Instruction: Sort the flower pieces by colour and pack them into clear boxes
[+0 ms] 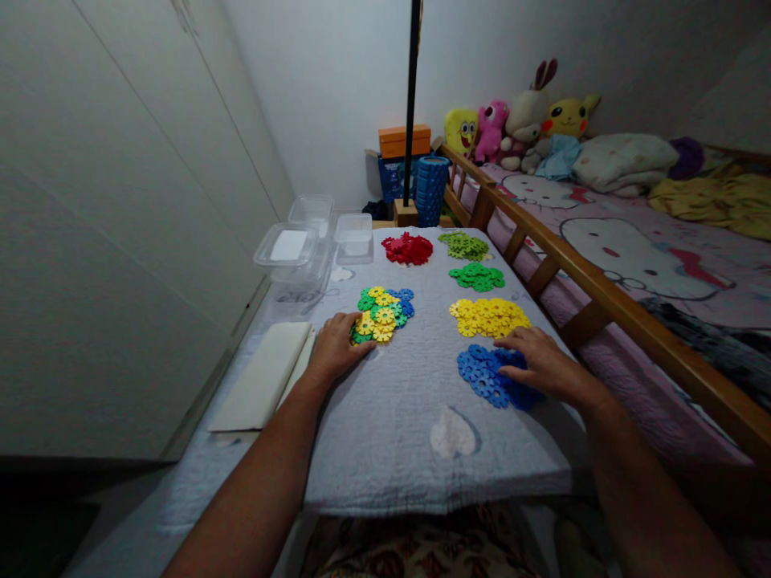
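Two bare forearms are being stretched out over a grey quilted cloth [391, 425]. At the near edge of the mixed heap [385, 315] of plastic flower pieces, the left hand [334, 347] is being rested with its fingertips touching yellow ones; whether a piece is being pinched cannot be told. On the blue heap [482, 373], toward the cloth's right side, the right hand [542, 361] is being laid with fingers loosely spread, and nothing is visibly being gripped.

A risk is being judged here: the blue heap is lying just beside the yellow heap [489, 317], so a sideways sweep of the palm could mingle them, or push pieces off the cloth's right edge.

Six heaps are being counted: one mixed, one blue, one yellow, a dark green heap [477, 277], a light green heap [463, 245] and a red heap [408, 248]. Three clear tubs [295, 249] are being seen beyond, and four plush toys [524, 116] on the bed.
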`<state>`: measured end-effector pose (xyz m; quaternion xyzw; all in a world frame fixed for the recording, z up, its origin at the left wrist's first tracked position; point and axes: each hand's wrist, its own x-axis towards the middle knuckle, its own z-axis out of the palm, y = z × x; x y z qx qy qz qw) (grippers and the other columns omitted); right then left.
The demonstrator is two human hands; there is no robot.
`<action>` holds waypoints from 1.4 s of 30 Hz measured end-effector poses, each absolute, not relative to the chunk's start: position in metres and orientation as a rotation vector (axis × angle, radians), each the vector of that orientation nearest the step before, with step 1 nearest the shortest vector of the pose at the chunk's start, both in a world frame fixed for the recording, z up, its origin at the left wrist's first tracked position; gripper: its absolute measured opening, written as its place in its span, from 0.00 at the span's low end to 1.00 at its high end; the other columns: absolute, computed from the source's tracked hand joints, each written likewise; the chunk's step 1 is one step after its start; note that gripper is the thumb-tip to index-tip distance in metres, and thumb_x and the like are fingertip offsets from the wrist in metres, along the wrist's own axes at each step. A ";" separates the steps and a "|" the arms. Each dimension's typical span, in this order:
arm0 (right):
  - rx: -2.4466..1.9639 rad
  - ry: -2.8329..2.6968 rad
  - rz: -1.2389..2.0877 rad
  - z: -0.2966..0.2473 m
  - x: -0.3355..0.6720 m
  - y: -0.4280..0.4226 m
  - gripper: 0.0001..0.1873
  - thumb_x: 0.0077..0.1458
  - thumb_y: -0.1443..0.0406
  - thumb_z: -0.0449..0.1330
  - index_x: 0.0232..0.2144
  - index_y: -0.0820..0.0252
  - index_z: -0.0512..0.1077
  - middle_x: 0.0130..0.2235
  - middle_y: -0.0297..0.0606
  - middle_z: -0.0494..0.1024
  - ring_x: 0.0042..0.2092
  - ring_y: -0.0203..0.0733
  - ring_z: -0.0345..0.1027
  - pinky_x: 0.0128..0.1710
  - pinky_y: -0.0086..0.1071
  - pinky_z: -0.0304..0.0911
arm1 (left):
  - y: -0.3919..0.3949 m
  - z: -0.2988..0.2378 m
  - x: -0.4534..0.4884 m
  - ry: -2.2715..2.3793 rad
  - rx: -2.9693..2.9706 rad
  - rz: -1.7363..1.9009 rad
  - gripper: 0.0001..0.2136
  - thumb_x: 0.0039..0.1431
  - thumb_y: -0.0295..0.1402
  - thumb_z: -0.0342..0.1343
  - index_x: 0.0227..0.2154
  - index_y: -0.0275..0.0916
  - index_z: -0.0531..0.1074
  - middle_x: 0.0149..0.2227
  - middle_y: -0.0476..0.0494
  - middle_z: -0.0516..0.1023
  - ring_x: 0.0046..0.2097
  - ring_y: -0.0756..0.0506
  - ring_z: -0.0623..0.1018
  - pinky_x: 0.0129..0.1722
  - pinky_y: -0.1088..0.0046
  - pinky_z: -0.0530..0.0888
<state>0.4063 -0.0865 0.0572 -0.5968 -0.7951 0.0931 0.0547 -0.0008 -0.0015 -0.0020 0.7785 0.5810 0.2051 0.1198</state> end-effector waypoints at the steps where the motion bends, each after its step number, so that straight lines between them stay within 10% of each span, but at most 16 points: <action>1: -1.780 -2.409 0.275 0.061 0.402 -0.083 0.20 0.54 0.60 0.66 0.50 0.55 0.79 0.48 0.47 0.79 0.52 0.55 0.69 0.54 0.47 0.62 | -0.002 -0.002 -0.001 1.700 2.279 0.596 0.28 0.54 0.44 0.66 0.56 0.42 0.70 0.52 0.38 0.75 0.54 0.36 0.74 0.55 0.58 0.70; 21: -1.588 -2.528 0.242 0.044 0.205 0.033 0.19 0.60 0.58 0.63 0.49 0.65 0.76 0.51 0.52 0.75 0.51 0.50 0.68 0.52 0.38 0.63 | -0.005 0.003 0.005 1.715 2.254 0.603 0.29 0.53 0.46 0.67 0.56 0.43 0.70 0.53 0.38 0.75 0.55 0.35 0.75 0.56 0.57 0.70; 42: -1.886 -2.038 0.030 0.046 0.392 0.004 0.20 0.53 0.63 0.62 0.49 0.61 0.76 0.46 0.47 0.79 0.48 0.51 0.71 0.51 0.43 0.62 | -0.008 0.003 0.007 1.703 2.257 0.641 0.28 0.53 0.45 0.66 0.56 0.43 0.70 0.56 0.38 0.74 0.56 0.34 0.73 0.56 0.55 0.69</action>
